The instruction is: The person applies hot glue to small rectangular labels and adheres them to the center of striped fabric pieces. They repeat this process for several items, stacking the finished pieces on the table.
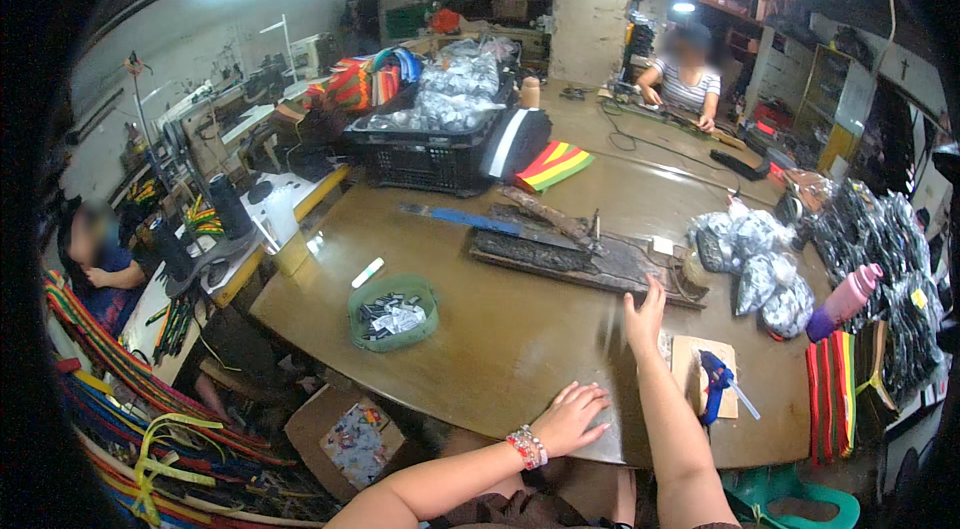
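My left hand [572,419], with beaded bracelets at the wrist, lies flat on the table's near edge, fingers spread and holding nothing. My right hand [645,314] is raised with fingers stretched out beside the near side of a dark, worn wooden board [560,264]; it grips nothing. On that board rest a rough wooden bar [550,216] and an upright metal pin. A blue strip [470,220] sticks out from its left end. To the right of my right forearm, a blue tool with a pale stick [716,377] lies on a tan board [690,351].
A green tub [394,314] of small dark and pale pieces stands at left, near a white marker-like tube [368,273]. A black crate [420,154] of bags is behind it. Bagged goods [750,239] and a pink-purple bottle [845,301] are at right. Another person [685,79] sits across the table.
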The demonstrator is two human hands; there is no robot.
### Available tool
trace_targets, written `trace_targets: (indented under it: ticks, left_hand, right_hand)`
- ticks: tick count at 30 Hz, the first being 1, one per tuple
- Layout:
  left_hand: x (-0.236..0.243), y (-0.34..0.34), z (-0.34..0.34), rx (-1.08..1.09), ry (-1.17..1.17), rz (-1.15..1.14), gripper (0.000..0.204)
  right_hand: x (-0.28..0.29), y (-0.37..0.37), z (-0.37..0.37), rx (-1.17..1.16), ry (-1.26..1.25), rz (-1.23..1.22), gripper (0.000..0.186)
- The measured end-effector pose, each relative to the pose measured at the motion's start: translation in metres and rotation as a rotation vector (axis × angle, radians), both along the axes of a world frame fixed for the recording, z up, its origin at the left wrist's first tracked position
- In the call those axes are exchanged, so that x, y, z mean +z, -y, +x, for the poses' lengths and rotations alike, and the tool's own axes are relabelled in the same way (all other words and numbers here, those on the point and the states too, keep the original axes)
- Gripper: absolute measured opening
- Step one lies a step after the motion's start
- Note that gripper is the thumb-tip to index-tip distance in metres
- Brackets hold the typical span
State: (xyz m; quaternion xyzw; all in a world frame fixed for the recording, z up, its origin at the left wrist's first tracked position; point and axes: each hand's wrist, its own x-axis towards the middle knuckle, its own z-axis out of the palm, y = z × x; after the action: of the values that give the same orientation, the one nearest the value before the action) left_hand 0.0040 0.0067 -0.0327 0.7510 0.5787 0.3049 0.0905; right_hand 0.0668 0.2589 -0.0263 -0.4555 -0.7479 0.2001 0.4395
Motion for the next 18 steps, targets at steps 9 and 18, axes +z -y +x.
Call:
trace_targets:
  ticks: [9,18]
  left_hand:
    - [0.001,-0.005,-0.006,0.03,0.286,-0.04,0.036]
    - [-0.004,0.004,-0.006,0.021,0.352,-0.038,0.036]
  right_hand:
    - [0.04,0.035,0.004,-0.072,-1.087,-0.837,0.059]
    - [0.252,0.112,-0.087,1.753,-0.093,-0.712,0.062]
